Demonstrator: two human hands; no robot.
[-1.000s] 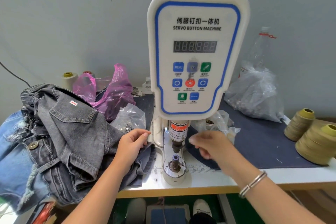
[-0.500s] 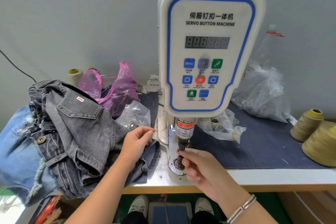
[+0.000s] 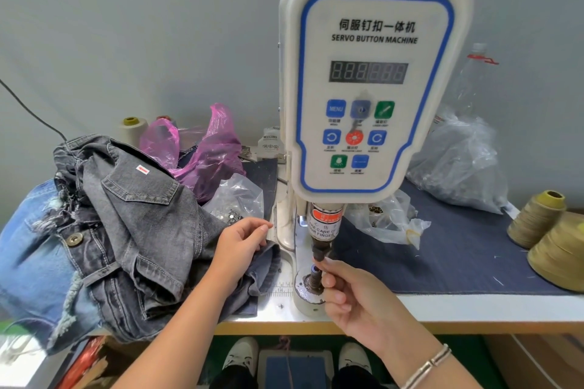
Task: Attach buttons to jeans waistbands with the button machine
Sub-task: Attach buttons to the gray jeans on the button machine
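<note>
The right hand (image 3: 354,290) pinches something tiny at the button machine (image 3: 369,88)'s lower die (image 3: 311,286); fingertips hide what. The left hand (image 3: 240,246), fingers loosely curled, rests on grey jeans (image 3: 136,230) piled left, waistband indistinct.

My right hand (image 3: 354,297), a second ago raised beside the clear bag at centre frame, has dropped to the button machine (image 3: 373,88); its fingertips (image 3: 327,262) now meet the lower die post (image 3: 314,278).
</note>
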